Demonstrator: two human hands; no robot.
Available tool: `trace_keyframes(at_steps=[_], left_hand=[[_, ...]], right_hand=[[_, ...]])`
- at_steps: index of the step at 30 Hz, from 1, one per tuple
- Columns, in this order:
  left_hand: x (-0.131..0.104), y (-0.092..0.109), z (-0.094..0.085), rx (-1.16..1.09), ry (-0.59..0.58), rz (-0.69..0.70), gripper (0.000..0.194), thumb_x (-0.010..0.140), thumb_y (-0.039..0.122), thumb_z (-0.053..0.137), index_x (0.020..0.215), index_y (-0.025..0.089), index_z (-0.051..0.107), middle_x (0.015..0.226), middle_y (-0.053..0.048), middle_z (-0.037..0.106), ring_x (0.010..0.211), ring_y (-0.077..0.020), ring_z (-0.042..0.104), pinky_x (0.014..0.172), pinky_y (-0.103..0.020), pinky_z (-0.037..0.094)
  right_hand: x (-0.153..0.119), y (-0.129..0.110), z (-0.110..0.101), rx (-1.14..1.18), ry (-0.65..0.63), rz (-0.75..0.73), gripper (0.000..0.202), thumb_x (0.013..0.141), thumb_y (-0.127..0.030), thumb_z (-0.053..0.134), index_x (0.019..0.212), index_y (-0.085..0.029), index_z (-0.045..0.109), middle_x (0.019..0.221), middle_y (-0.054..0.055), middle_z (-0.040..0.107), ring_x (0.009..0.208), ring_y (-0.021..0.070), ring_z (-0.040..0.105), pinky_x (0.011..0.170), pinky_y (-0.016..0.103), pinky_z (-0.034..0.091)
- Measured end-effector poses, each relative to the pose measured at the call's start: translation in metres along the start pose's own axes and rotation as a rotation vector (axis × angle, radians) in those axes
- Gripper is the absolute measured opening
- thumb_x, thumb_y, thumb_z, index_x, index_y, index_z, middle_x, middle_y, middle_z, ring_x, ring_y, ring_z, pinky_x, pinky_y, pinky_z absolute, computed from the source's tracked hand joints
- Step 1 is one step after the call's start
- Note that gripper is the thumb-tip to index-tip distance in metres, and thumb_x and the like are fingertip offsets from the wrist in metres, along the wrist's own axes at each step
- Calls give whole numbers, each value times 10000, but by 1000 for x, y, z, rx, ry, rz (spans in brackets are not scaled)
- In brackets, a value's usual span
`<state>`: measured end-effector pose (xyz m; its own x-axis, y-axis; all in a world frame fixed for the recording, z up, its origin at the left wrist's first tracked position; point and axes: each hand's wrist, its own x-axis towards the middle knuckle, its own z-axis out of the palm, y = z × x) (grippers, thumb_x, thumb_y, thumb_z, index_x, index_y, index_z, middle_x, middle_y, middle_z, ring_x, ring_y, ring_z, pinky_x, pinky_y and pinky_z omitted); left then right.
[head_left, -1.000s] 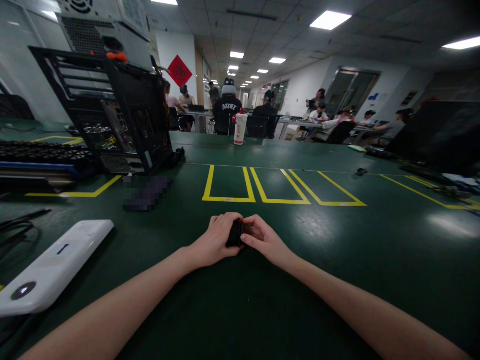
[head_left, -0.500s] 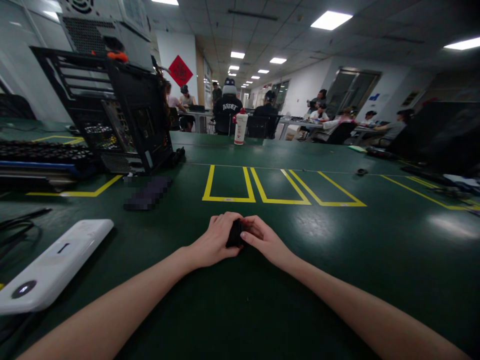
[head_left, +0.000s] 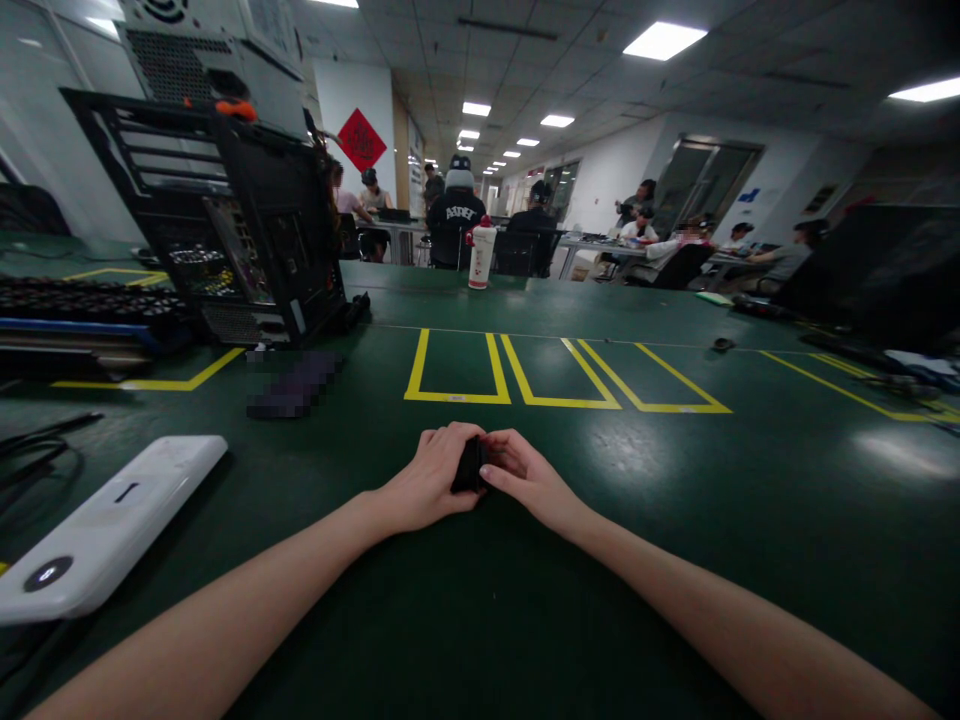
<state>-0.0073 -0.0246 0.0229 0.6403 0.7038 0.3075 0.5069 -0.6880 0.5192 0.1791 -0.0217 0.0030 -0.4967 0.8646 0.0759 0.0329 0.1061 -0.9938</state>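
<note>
Green table [head_left: 675, 520], both hands unmoved, still clasping black object [head_left: 469, 465]

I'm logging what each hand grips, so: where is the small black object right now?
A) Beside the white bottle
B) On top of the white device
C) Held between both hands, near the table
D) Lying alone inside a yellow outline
C: the left hand and right hand meet around the small black object, low over the green table.
</note>
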Motion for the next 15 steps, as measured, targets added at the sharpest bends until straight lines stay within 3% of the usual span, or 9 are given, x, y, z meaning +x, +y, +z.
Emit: trace_keyframes(at_steps=[6,11,15], left_hand=[[0,-2,2,17,8,8,500,729,184,593,1152,225,328,1084,-66,471,998,-238,478,867,-402,350],[0,-3,3,18,16,8,498,739,205,592,1161,229,329,1083,-65,476,997,-242,482,861,-401,355],[0,-2,2,8,10,7,508,744,208,593,1174,232,324,1103,-68,473,1019,-244,472,879,-407,347]], right_hand=[[0,4,-1,38,-27,-57,320,719,-200,650,965,-215,447,1021,14,525,994,168,546,913,378,424],[0,2,1,35,-9,-43,213,775,-257,586,936,-216,452,987,12,529,966,165,551,836,352,469],[-1,-1,2,-41,17,-36,275,786,-233,570,1033,-228,447,1060,28,517,1031,173,519,904,370,435]])
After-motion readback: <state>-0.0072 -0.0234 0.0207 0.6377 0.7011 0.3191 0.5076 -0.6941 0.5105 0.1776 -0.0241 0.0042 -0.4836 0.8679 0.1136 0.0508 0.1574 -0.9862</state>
